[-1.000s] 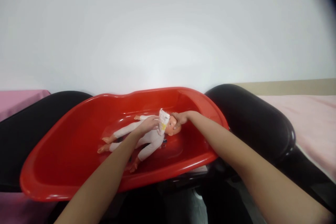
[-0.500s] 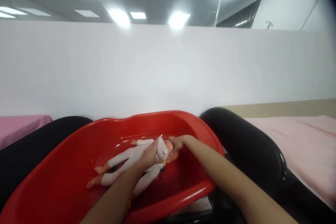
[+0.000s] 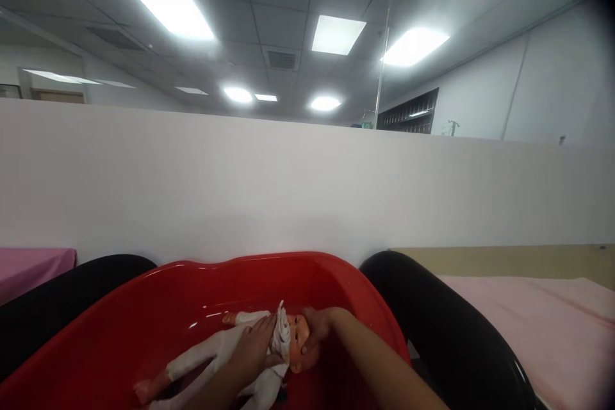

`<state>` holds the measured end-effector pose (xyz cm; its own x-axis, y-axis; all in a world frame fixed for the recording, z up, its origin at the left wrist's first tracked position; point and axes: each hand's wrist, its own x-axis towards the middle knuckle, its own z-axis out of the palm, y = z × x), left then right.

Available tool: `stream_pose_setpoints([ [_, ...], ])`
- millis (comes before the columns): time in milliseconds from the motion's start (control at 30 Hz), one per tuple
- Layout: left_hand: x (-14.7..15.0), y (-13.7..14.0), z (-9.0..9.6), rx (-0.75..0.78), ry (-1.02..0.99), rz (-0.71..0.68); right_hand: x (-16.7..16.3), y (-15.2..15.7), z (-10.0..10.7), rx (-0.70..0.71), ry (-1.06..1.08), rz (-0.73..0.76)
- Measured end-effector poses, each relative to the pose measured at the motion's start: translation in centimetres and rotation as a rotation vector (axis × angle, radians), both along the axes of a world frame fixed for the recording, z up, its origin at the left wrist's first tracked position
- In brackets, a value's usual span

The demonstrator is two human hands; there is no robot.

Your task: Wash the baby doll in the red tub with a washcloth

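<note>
While the white-clad plastic doll [image 3: 223, 342] lies lower centre | right fingers [image 3: 311, 318] spread, clasping its head | left fingers [image 3: 263, 328] pinch crumpled white cloth [image 3: 281, 336] near its chin

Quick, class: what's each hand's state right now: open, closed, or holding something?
Left hand: closed, holding the white cloth.
Right hand: curved around the top of the doll's head, holding it.

The tub [image 3: 120, 327] is made of smooth, shiny plastic (white streaks are seen). The doll [image 3: 223, 341] is made of smooth plastic at the head and dull cloth at the body. The rag [image 3: 281, 336] is made of wrinkled cloth. Shine is seen on the right seat [image 3: 454, 333], matt cloth on the right sheet [image 3: 538, 314].
</note>
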<state>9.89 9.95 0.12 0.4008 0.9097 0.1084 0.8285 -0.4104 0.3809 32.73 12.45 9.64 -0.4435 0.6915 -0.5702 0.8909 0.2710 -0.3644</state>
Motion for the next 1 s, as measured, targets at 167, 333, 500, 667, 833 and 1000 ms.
stream_pose_setpoints([
  [167,2.3,-1.3,0.7,-0.054,0.084,0.014,-0.1,0.4,-0.6,0.022,-0.029,0.027],
  [333,2.1,-1.5,1.5,-0.093,0.151,0.059,0.2,0.8,-1.7,0.046,0.0,-0.005],
  [500,0.6,-0.9,1.9,-0.095,0.202,0.032,0.3,0.3,-1.1,0.035,0.003,-0.001],
  [667,-0.4,-0.6,1.6,-0.093,0.118,0.071,0.1,-0.4,-0.1,0.035,-0.015,0.001],
  [833,0.6,-1.5,1.5,-0.08,0.077,-0.024,0.2,-0.2,-0.4,0.034,-0.014,0.002],
  [1000,1.3,-1.2,1.2,0.041,0.049,-0.098,0.0,-0.1,-0.5,0.025,0.004,-0.01],
])
